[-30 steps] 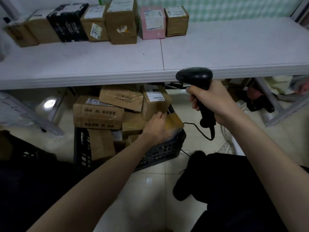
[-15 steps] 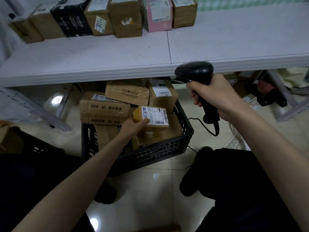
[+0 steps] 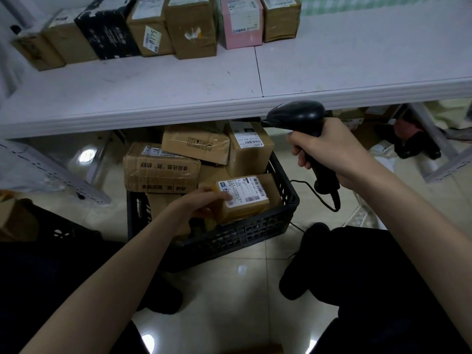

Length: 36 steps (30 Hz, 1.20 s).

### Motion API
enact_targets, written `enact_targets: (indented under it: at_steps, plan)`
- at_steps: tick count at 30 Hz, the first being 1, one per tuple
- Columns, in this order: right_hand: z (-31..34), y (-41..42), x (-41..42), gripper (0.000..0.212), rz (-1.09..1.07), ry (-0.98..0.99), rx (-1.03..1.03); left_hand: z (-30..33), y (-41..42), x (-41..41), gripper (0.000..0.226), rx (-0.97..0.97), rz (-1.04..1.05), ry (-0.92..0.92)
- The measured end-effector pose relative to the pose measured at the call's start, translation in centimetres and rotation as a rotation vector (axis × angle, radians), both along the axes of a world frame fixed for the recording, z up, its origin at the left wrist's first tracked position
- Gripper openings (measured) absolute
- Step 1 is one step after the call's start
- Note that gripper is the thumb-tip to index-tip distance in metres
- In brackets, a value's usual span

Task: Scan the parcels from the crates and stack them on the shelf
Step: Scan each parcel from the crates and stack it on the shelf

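The left hand (image 3: 204, 203) held a small brown parcel (image 3: 245, 200) over the black crate (image 3: 242, 231), fingers curled on its white barcode label. The right hand (image 3: 329, 154) gripped the black scanner (image 3: 298, 116). A shelf (image 3: 332, 72) box (image 3: 150, 29) read "0175".

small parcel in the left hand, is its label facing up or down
Facing up. The small parcel shows its white label with barcode toward the camera, while the left hand grips its near end above the black crate.
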State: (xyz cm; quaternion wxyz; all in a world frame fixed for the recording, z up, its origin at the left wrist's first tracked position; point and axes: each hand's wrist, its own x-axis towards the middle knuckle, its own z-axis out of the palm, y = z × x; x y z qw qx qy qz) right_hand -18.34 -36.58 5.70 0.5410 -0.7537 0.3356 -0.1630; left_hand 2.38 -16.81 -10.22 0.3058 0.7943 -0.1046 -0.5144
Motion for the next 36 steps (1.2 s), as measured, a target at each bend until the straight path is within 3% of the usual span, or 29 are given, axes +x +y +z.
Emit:
enact_targets:
  at_steps: [9, 14, 16, 19, 20, 22, 24, 27, 33, 36]
  plan:
    - [0.1, 0.4, 0.1, 0.015, 0.01, 0.022, 0.001, 0.5, -4.1, 0.7, 0.084, 0.095, -0.073, -0.115]
    - [0.2, 0.1, -0.2, 0.02, 0.002, 0.037, -0.007, 0.6, -6.4, -0.1, 0.036, 0.048, -0.28, -0.161]
    - [0.2, -0.1, -0.2, 0.019, -0.007, 0.04, -0.012, 0.5, -6.9, -0.4, 0.049, 0.031, -0.337, -0.175]
    - [0.2, -0.3, -0.2, 0.016, -0.007, 0.046, -0.028, -0.1, -7.4, 0.3, 0.089, 0.058, -0.423, -0.204]
    - [0.1, -0.3, -0.1, 0.016, -0.007, 0.05, -0.029, 0.0, -7.6, 0.3, 0.086, 0.071, -0.453, -0.199]
    - [0.2, -0.2, 0.0, 0.018, -0.006, 0.054, -0.032, 0.6, -7.6, 0.2, 0.059, 0.075, -0.502, -0.203]
    - [0.3, -0.1, 0.0, 0.023, 0.001, 0.048, -0.034, 0.9, -6.8, 0.2, 0.044, 0.004, -0.483, -0.21]
    - [0.7, 0.4, 0.0, 0.029, 0.017, 0.041, -0.041, 1.8, -4.5, -0.2, 0.038, -0.097, -0.398, -0.148]
    - [1.4, 1.3, -0.3, 0.024, 0.037, -0.01, 0.022, 5.1, 0.9, -0.7, 0.053, -0.314, 0.04, -0.098]
    - [2.6, 2.2, -0.7, 0.021, 0.058, -0.101, 0.094, 7.5, 2.6, -1.0, 0.045, -0.476, 0.195, 0.024]
